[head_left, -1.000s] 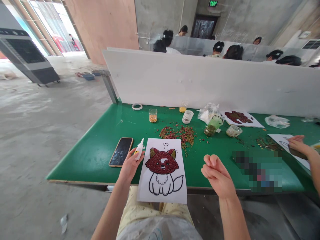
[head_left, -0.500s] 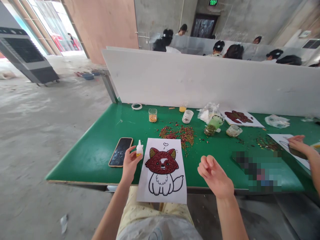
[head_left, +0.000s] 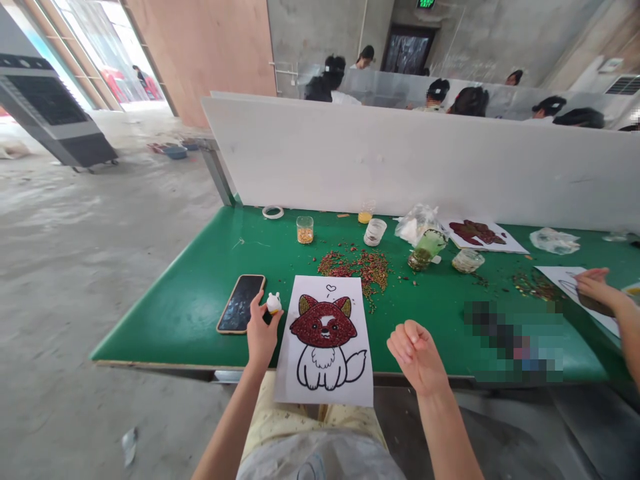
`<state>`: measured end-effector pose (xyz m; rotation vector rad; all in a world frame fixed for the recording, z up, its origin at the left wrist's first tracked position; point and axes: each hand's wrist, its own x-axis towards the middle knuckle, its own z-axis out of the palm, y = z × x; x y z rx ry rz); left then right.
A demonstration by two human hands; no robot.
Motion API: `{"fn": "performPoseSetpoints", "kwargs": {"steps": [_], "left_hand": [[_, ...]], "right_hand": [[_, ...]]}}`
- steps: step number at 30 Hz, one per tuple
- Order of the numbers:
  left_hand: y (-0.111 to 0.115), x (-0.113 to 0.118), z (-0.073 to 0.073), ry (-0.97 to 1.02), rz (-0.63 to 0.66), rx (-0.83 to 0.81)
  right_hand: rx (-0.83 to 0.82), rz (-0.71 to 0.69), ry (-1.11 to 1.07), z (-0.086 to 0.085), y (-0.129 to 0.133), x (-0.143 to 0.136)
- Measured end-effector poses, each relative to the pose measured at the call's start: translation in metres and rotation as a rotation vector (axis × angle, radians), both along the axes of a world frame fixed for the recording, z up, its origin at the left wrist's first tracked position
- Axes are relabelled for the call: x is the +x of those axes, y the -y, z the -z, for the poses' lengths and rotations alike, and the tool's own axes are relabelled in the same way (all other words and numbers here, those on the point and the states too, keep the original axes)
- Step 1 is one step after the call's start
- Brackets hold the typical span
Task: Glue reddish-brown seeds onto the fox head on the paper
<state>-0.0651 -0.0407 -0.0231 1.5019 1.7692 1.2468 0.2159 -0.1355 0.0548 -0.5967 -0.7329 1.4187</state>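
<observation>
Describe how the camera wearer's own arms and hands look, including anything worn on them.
The left hand and right hand are both ungloved, with no ring, watch or bracelet to be seen. The forearms are slim and bare, with no sleeves, cables or markings visible. Between them show pale yellow trousers with a small dark print.

Workshop; bare concrete wall (head_left: 320, 33); long green worktable (head_left: 185, 293)
</observation>
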Motion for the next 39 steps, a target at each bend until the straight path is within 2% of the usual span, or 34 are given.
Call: {"fn": "performPoseSetpoints", "kwargs": {"steps": [2,4,6,7,8,11,12,13,14,16,19,25,32,39], "left_hand": [[0.004,0.0,0.002,0.033,-0.013,0.085],[0.014,0.003,-0.002,0.037,-0.074,0.265],[0.029,0.01,-0.02,-0.026,-0.139,0.471],[0.039,0.017,-0.034,-0.078,-0.114,0.534],[0.048,0.025,-0.052,-0.109,-0.011,0.563],[0.073,0.056,-0.111,-0.061,0.518,0.475],[0.079,0.067,-0.129,-0.001,0.653,0.461],[0.084,0.077,-0.144,0.076,0.748,0.468],[0.087,0.086,-0.156,0.148,0.786,0.491],[0.091,0.097,-0.168,0.242,0.76,0.535],[0.09,0.102,-0.171,0.304,0.675,0.633],[0.087,0.097,-0.174,0.256,0.625,0.787],[0.089,0.089,-0.178,0.177,0.649,0.827],[0.091,0.087,-0.176,0.118,0.624,0.837]], "right_hand": [[-0.032,0.034,-0.007,-0.002,-0.001,-0.007],[-0.061,0.053,-0.008,-0.004,0.0,-0.014],[-0.076,0.046,-0.006,-0.008,0.002,-0.021],[-0.074,0.038,-0.004,-0.011,0.004,-0.025],[-0.062,0.028,-0.002,-0.015,0.005,-0.029],[0.026,0.023,0.01,-0.03,0.009,-0.041],[0.065,0.031,0.014,-0.035,0.01,-0.045],[0.102,0.043,0.019,-0.041,0.011,-0.048],[0.138,0.056,0.025,-0.046,0.012,-0.051],[0.199,0.076,0.047,-0.054,0.013,-0.056],[0.264,0.101,0.112,-0.06,0.012,-0.06],[0.353,0.082,0.178,-0.065,0.009,-0.063],[0.368,0.053,0.235,-0.067,0.008,-0.063],[0.395,0.059,0.271,-0.066,0.006,-0.063]]}}
